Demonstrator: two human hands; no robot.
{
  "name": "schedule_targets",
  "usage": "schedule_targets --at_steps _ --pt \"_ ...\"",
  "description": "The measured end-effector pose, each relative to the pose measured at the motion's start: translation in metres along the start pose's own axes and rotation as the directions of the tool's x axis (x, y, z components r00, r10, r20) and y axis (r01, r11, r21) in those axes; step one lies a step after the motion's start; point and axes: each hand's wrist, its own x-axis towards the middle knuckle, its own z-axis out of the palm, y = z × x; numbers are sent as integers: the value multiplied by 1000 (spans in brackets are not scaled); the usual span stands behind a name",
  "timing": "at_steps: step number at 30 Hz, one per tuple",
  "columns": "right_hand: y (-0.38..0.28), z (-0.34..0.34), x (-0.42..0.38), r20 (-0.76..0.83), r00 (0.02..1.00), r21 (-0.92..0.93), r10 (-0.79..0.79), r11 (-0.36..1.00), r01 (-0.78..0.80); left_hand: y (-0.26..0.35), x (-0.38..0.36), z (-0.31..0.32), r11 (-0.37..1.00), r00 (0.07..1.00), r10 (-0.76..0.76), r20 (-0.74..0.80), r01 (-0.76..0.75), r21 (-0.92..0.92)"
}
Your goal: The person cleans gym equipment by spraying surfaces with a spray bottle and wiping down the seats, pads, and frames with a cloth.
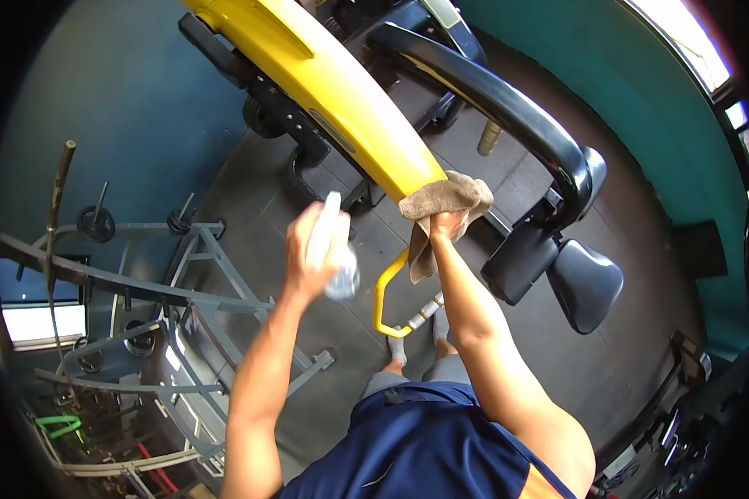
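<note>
My left hand [301, 254] is closed around a spray bottle [343, 279] with a white top and a clear body, held in the air left of the machine. A tan cloth [443, 198] is bunched in my right hand [448, 223]. It lies against the lower end of a thick yellow machine arm [366, 125], and part of it hangs down. The cloth hides most of my right fingers. Just below it, a bent yellow handle [379, 301] with a grey grip [424, 313] sticks out from the machine.
A black curved frame [508, 108] with dark pads [589, 284] stands to the right. On the left is a grey rack [158, 291] with a bar [60, 183] and weight plates [96, 224]. My feet are on the dark tiled floor [508, 399] below the handle.
</note>
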Motion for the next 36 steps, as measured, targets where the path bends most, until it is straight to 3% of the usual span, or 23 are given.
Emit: schedule_targets --at_steps 3,4,7,8,10,13,14,15,16,17,19,21,23,25,26,27,29,30,31,32,33,35,36 --pt "2 8 4 -17 981 49 195 980 -193 -34 90 17 952 951 256 -171 -217 217" --pt "3 1 -2 -5 955 49 297 954 -297 -37 111 18 956 959 232 -165 -193 220" --pt "12 1 0 19 965 37 262 964 -262 -47 146 17 949 988 118 -99 -83 306" --pt "0 -2 2 13 957 137 289 948 -288 -55 149 18 937 997 60 -56 -37 348" --pt "8 -1 1 -65 988 91 142 987 -135 -69 137 23 945 998 -48 -27 54 322" --pt "11 -3 6 -40 994 -204 -105 974 95 -80 93 17 956 992 -124 31 111 272" --pt "20 -19 10 191 977 382 -98 924 18 -86 66 17 978 995 -92 -34 96 184" --pt "8 -13 12 288 919 320 -271 931 174 -88 38 16 993 993 -63 -99 72 94" --pt "-2 -8 14 372 822 296 -432 894 336 -78 13 9 982 978 -187 -97 185 -30" --pt "-43 20 7 498 682 -345 -536 599 723 -77 -12 4 961 959 -275 -74 272 -44" --pt "-114 73 18 445 743 -267 -500 718 643 -81 -59 -4 931 931 -364 -30 362 -50" --pt "-222 103 57 574 538 -143 -618 571 808 -81 -98 -13 875 879 -477 7 475 -93" --pt "-297 128 80 499 469 -81 -729 500 862 -101 -137 -20 862 870 -489 60 493 -116" --pt "-327 155 101 370 551 185 -748 641 745 -113 -163 -26 799 812 -580 65 583 -146" --pt "-327 156 102 311 546 133 -778 604 786 -127 -181 -29 737 758 -647 87 650 -185" --pt "-337 139 97 428 644 209 -634 763 612 -136 -191 -31 671 701 -704 110 708 -221" --pt "-325 125 82 357 733 484 -579 786 385 -137 -202 -35 603 642 -761 98 754 -258" --pt "-325 131 76 388 808 650 -443 753 101 -142 -201 -38 578 621 -779 86 765 -283" --pt "-314 135 79 344 746 399 -570 808 433 -152 -208 -36 622 663 -747 54 725 -296" --pt "-312 134 79 294 668 85 -684 715 694 -153 -206 -37 616 652 -757 41 733 -288" --pt "-323 137 76 363 781 142 -509 858 493 -153 -208 -41 608 639 -768 39 746 -271" --pt "-326 182 108 366 659 45 -657 720 692 -172 -219 -36 633 662 -749 -3 715 -296" --pt "-360 189 119 433 526 -48 -732 564 824 -179 -223 -33 644 671 -741 -24 700 -307"
